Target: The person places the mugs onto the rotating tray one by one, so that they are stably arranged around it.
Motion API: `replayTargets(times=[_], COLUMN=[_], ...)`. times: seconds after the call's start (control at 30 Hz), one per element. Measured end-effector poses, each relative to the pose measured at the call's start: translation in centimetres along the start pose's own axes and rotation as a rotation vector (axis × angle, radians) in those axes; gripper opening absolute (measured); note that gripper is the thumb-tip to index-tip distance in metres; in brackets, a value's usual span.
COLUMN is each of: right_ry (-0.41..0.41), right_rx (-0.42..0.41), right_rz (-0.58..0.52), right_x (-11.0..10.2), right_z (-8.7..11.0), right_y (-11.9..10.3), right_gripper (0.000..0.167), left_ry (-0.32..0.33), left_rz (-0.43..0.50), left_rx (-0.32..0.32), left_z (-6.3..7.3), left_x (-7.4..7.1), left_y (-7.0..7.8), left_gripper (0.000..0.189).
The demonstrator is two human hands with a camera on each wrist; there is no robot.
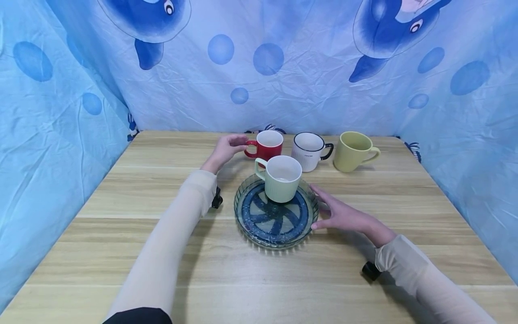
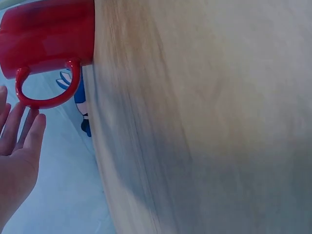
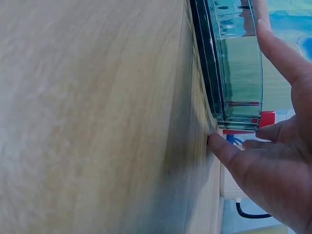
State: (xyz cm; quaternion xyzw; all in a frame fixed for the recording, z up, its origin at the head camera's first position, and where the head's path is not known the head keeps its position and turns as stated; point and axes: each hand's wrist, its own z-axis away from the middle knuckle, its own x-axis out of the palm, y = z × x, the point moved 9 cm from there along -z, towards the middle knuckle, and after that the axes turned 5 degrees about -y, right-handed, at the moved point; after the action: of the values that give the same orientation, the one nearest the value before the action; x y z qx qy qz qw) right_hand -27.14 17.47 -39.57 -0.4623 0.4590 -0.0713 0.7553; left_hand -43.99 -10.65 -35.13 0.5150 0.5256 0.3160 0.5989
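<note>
My left hand [image 1: 226, 150] is at the handle of a red mug [image 1: 270, 143]. In the left wrist view its fairly straight fingertips [image 2: 36, 127] are at the outside of the handle, not curled round it. A clear glass dish [image 1: 277, 226] with a blue pattern lies mid-table. Inside it, towards the back, stands a pale green ribbed mug [image 1: 282, 180], handle to the left. My right hand [image 1: 344, 213] is spread at the dish's right side, thumb and fingers apart. In the right wrist view the hand [image 3: 280, 165] is close against the glass wall; exact contact is unclear.
Right of the red mug stand a white mug [image 1: 308, 152] with a black rim and handle, then a yellow-green mug [image 1: 353, 151], both handles to the right. A blue curtain [image 1: 259, 103] with whales hangs behind the wooden table [image 1: 121, 252].
</note>
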Motion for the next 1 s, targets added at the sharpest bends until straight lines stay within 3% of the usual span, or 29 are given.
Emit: replayTargets(times=[0.37, 0.8, 1.0], right_ry=[0.014, 0.003, 0.007], right_rx=[0.019, 0.016, 0.012], right_rz=[0.030, 0.018, 0.025], right_x=[-0.1, 0.3, 0.2], right_z=[0.1, 0.2, 0.3], right_y=[0.0, -0.2, -0.4], right_gripper=[0.115, 0.116, 0.115], left_ry=[-0.060, -0.039, -0.024], left_rz=[-0.064, -0.132, -0.058], left_rx=[-0.057, -0.044, -0.074], left_z=[-0.4, 0.0, -0.1], left_x=[0.6, 0.7, 0.8], left_y=[-0.9, -0.9, -1.3], left_gripper=[0.045, 0.041, 0.039])
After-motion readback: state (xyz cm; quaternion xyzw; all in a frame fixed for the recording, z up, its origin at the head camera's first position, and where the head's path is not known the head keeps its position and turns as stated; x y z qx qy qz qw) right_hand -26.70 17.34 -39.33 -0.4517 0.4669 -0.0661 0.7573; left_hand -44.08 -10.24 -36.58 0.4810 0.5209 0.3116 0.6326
